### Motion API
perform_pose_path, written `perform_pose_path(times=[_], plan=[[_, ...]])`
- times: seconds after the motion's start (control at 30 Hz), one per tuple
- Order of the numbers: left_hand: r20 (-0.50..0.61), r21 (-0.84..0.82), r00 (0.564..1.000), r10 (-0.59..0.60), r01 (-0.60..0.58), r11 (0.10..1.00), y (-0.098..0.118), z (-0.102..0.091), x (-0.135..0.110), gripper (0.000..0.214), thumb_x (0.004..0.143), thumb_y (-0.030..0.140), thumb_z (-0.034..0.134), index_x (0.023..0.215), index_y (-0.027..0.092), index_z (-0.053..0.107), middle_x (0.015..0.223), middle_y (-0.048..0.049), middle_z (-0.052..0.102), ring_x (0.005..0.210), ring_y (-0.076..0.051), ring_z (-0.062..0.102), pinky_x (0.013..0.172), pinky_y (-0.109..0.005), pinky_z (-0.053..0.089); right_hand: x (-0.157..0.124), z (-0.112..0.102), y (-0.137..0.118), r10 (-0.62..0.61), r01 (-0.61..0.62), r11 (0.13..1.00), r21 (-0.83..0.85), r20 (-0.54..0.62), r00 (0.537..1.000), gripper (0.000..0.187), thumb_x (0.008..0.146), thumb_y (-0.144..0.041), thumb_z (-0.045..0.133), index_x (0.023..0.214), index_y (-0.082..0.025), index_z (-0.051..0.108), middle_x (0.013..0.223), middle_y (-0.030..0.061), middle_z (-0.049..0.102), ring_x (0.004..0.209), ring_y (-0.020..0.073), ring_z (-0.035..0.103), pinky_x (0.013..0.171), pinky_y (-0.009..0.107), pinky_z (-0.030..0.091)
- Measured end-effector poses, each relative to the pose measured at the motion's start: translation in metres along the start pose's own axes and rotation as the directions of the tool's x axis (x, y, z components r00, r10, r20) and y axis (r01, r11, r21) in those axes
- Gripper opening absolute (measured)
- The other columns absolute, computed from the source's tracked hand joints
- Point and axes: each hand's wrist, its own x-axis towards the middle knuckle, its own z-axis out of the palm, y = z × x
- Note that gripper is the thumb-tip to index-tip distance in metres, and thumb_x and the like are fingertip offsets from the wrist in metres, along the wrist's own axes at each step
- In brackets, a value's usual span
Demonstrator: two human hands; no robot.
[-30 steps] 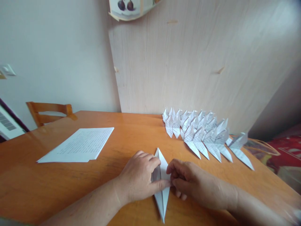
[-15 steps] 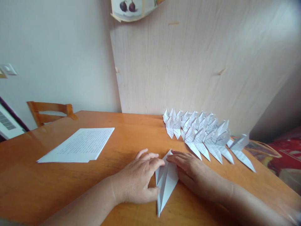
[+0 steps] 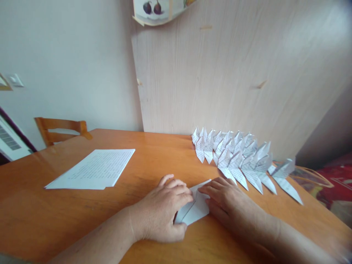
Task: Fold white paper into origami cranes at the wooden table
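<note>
Between my hands a small folded paper (image 3: 194, 212) lies on the wooden table, its white, unprinted side up with creases running across it. My left hand (image 3: 165, 209) grips its left side, fingertips on the upper face and thumb at the lower left corner. From the right, my right hand (image 3: 224, 198) presses its fingers onto the upper right part; the palm hides that edge. Rows of folded printed-paper pieces (image 3: 236, 154) with pointed, upright tips stand beyond my right hand.
A stack of printed sheets (image 3: 93, 168) lies on the table (image 3: 154, 154) at the left. A wooden chair (image 3: 63, 128) is behind the table's far left corner. Red bags (image 3: 335, 179) sit past the right edge. A pale board (image 3: 220, 80) rises behind the table.
The folded paper was a long shape with a point toward me; that near point is now folded up, leaving a shorter piece. Both hands remain at its sides.
</note>
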Motion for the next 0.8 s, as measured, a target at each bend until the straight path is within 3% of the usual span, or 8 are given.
perform_pose_path(times=[0.23, 0.43, 0.53, 0.8], plan=[[-0.009, 0.052, 1.0, -0.004, 0.004, 0.999, -0.006, -0.0037, -0.0026, 0.057, 0.066, 0.003, 0.052, 0.117, 0.026, 0.064, 0.115, -0.0035, 0.069, 0.121, -0.027, 0.052, 0.114, -0.051, 0.022, -0.003, -0.0008, -0.0062, 0.03, -0.03, 0.999, -0.022, 0.009, 1.0, 0.018, 0.091, -0.019, 0.058, 0.103, -0.025, 0.071, 0.094, 0.0057, 0.069, 0.09, 0.0243, 0.058, 0.085, 0.04, 0.041], [-0.014, 0.049, 0.999, -0.038, 0.039, 0.998, -0.0018, -0.0023, 0.0008, 0.035, 0.076, 0.019, 0.064, 0.11, 0.024, 0.067, 0.106, -0.0048, 0.069, 0.108, -0.027, 0.056, 0.102, -0.045, 0.034, -0.0012, 0.0038, -0.0037, 0.037, -0.037, 0.999, 0.013, 0.021, 0.999, 0.02, 0.09, -0.016, 0.056, 0.101, -0.025, 0.071, 0.093, 0.0045, 0.067, 0.087, 0.0213, 0.058, 0.08, 0.036, 0.042], [-0.006, 0.054, 0.999, -0.054, 0.054, 0.997, -0.0006, -0.0009, 0.0017, 0.034, 0.078, 0.029, 0.07, 0.113, 0.026, 0.067, 0.105, -0.0043, 0.068, 0.105, -0.027, 0.056, 0.099, -0.044, 0.035, 0.0003, 0.0045, -0.0016, 0.035, -0.036, 0.999, 0.037, 0.016, 0.999, 0.023, 0.091, -0.015, 0.055, 0.106, -0.025, 0.069, 0.097, 0.0048, 0.066, 0.089, 0.0212, 0.057, 0.08, 0.035, 0.043], [-0.02, 0.097, 0.998, -0.052, 0.054, 0.994, -0.0011, 0.0002, 0.0021, 0.029, 0.079, 0.027, 0.069, 0.108, 0.027, 0.068, 0.101, -0.0032, 0.067, 0.103, -0.026, 0.055, 0.096, -0.044, 0.035, 0.0029, 0.0002, -0.0026, 0.018, -0.028, 0.99, -0.138, -0.076, 0.997, 0.028, 0.096, -0.024, 0.052, 0.119, -0.028, 0.067, 0.11, 0.0083, 0.066, 0.098, 0.027, 0.056, 0.085, 0.044, 0.042]])
